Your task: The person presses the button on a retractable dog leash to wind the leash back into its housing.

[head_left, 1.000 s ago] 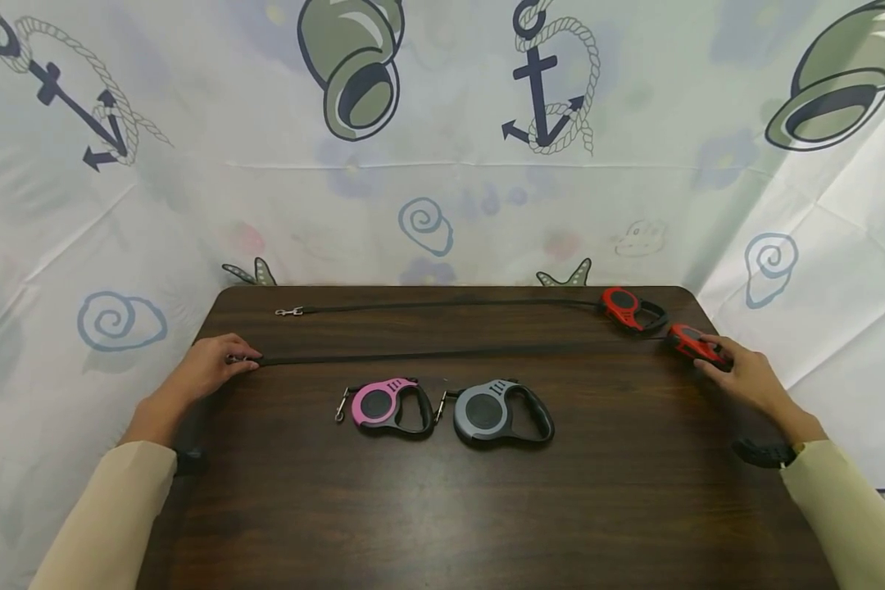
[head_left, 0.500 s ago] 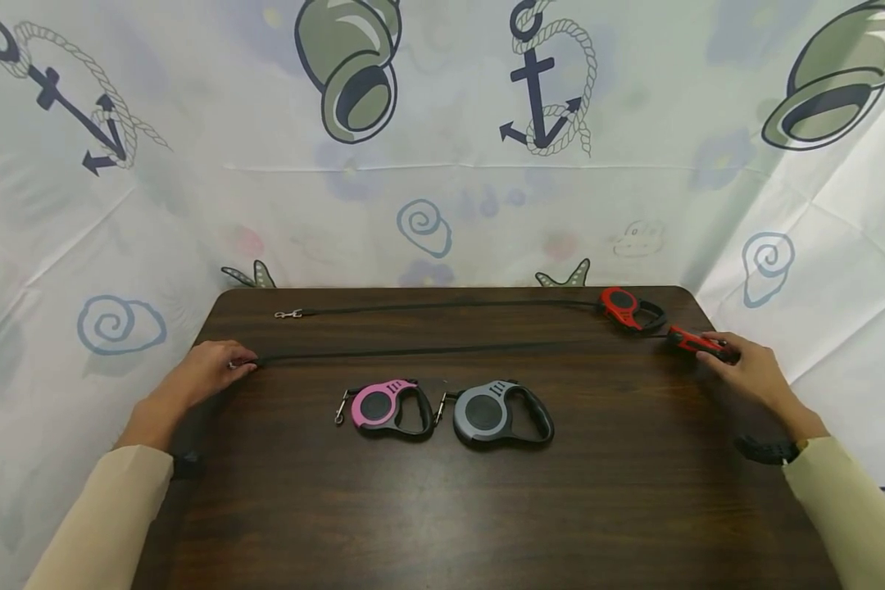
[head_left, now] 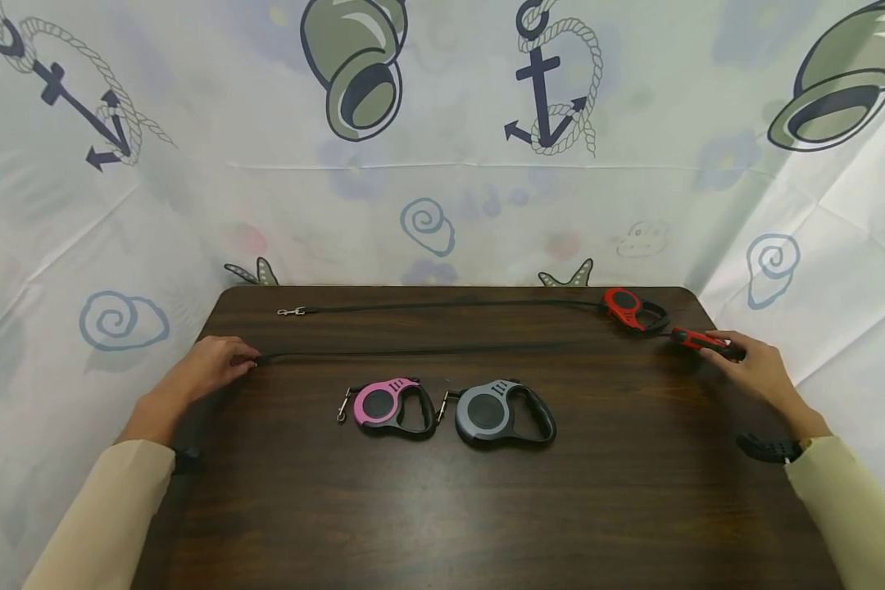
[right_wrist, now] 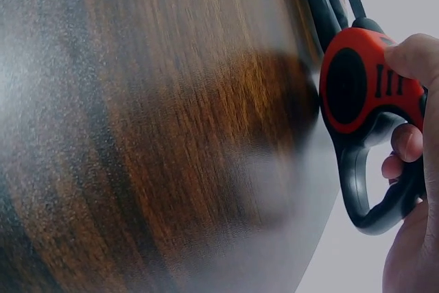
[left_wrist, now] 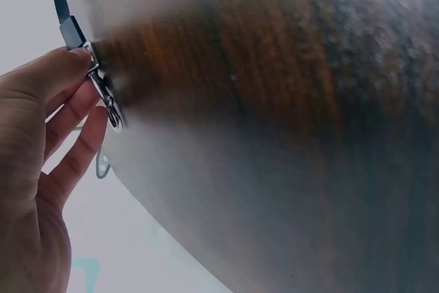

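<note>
In the right wrist view, my right hand (head_left: pixel 754 366) grips the black loop handle of a red and black retractable dog leash (right_wrist: pixel 374 84), thumb on its red casing. Its black strap (head_left: pixel 413 352) runs straight across to the left side of the table. At that end my left hand (head_left: pixel 210 366) pinches the metal snap clip (left_wrist: pixel 105 90) between thumb and fingers. Behind it lies a second red leash (head_left: pixel 623 307), strap drawn out leftward to its own clip (head_left: pixel 291 311). Nearer the middle rest a pink leash (head_left: pixel 378 404) and a grey leash (head_left: pixel 484 411), both with straps wound in.
Everything lies on a dark brown wooden table (head_left: pixel 442 508) with rounded far corners. A white curtain (head_left: pixel 442 205) printed with anchors and shells hangs behind and along both sides.
The held red leash has turned from showing its face to standing more on edge, and it has shifted slightly right. The left hand stays nearly in place on the clip.
</note>
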The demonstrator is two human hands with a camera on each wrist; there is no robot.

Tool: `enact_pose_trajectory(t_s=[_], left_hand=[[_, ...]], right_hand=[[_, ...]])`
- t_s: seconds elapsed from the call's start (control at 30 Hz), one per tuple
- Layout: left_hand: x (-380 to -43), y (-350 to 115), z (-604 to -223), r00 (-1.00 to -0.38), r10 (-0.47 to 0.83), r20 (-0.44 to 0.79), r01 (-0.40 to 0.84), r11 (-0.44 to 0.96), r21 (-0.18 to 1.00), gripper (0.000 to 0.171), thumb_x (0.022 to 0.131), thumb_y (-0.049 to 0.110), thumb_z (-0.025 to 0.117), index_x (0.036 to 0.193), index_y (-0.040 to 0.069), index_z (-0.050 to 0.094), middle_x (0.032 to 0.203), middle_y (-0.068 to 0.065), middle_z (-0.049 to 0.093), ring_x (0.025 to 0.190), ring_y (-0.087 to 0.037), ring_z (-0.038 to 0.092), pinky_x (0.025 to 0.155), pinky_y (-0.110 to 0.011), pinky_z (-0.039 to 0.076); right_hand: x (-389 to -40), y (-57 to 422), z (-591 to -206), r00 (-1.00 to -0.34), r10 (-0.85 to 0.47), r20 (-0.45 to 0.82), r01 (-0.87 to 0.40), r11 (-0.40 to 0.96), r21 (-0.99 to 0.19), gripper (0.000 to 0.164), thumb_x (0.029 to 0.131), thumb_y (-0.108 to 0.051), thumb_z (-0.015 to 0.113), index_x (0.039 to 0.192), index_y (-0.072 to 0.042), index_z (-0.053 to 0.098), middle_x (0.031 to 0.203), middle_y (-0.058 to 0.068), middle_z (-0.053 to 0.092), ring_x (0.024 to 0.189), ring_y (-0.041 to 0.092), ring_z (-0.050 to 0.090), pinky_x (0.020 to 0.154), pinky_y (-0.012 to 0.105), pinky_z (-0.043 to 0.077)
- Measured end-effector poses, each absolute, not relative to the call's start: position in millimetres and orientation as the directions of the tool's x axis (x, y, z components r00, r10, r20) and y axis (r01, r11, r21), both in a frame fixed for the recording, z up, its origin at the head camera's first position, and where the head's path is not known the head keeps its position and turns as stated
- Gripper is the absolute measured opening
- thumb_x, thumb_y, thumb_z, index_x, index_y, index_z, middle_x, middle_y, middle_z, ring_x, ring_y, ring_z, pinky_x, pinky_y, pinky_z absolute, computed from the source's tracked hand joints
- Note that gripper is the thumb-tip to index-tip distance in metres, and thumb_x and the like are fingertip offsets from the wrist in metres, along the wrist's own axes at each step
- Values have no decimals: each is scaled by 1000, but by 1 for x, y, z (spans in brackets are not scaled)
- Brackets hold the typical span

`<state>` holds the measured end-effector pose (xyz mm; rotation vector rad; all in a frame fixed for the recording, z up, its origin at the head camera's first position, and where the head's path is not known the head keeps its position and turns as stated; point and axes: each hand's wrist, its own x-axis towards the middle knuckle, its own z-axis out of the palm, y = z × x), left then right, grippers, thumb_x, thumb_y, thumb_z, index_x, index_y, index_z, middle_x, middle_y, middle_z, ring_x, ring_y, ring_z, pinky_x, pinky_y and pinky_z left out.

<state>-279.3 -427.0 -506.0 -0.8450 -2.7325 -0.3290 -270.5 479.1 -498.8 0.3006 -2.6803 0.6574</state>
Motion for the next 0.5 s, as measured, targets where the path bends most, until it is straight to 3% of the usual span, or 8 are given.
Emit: enact_pose_trajectory(t_s=[0.33, 0.5], left_hand=[[-279, -429, -505, -856, 441, 271, 505, 824, 256, 15, 79, -6, 86, 89, 4, 81, 81, -2, 77, 76, -20, 73, 70, -46, 58], [-277, -431, -505, -865, 404, 297, 494, 791, 361, 17, 79, -8, 86, 91, 3, 82, 82, -3, 78, 74, -8, 70, 66, -32, 59]], right_hand=[[-271, 481, -503, -919, -105, 380, -274, 863, -425, 38, 95, -19, 80, 125, 3, 72, 71, 6, 59, 53, 3, 40, 48, 28, 33], [-270, 482, -503, -921, -104, 376, -272, 863, -425, 39, 95, -20, 79, 126, 3, 71, 71, 7, 60, 54, 3, 41, 48, 28, 33]])
